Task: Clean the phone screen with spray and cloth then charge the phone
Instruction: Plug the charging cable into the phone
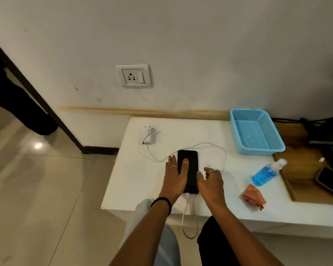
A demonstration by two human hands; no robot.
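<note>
- The wall [181, 45] is big and pale, with a socket [134, 76] up on it that has nothing plugged in.
- The floor [37, 189] is shiny tile, down on my left side.
- The white surface [135, 179] sits low against the wall and carries all my things.
- A blue basket [273, 148] stands at the back right with nothing in it.
- My left hand [175, 175] lies flat and spread, with a finger on the dark phone [190, 169] in the middle of the surface.
- My right hand [210, 181] is loose and open just beside the phone, holding nothing.
- The blue spray bottle [265, 173] leans near the right edge, and the orange cloth [253, 196] lies crumpled just below it.
- The white charger [148, 136] lies on its back, with its cable [188, 206] going to the phone's near end.
- I think the phone won't charge yet, because the charger is not in the socket.
- The cable hangs off the edge by my knees, so a snag could pull the phone down.
</note>
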